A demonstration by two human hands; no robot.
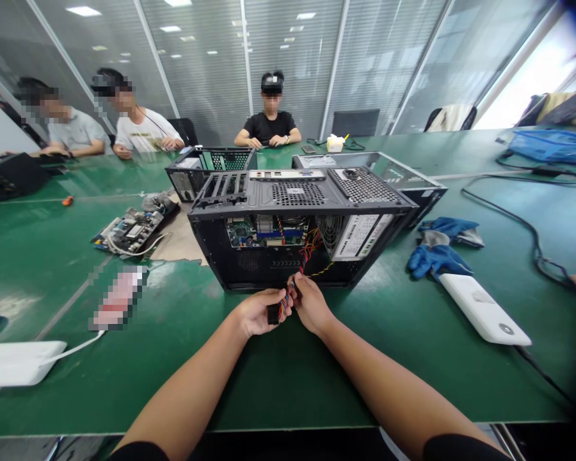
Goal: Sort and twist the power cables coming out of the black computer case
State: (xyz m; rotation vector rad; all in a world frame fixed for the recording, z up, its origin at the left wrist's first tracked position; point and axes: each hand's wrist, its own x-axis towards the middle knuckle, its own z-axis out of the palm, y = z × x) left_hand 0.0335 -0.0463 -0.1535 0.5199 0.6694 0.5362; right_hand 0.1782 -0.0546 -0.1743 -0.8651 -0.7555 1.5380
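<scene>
A black computer case (pixel 249 275) stands on the green table with its open side facing me. Inside it are a green motherboard (pixel 242 232) and, at the right, a power supply (pixel 362 237) with a white label. A bundle of coloured power cables (pixel 284 306) comes out of the case toward me. My left hand (pixel 258 312) is closed around the bundle near its black connector (pixel 273 314). My right hand (pixel 311 304) pinches the same cables a little farther up, just in front of the case's lower edge.
Two more cases, one dark (pixel 182 182) and one grey (pixel 413 173), stand behind. Loose circuit boards (pixel 134 227) lie on cardboard at the left. Blue gloves (pixel 436 256) and a white power bank (pixel 484 307) lie right; a phone (pixel 120 299) left. Several people sit around the table.
</scene>
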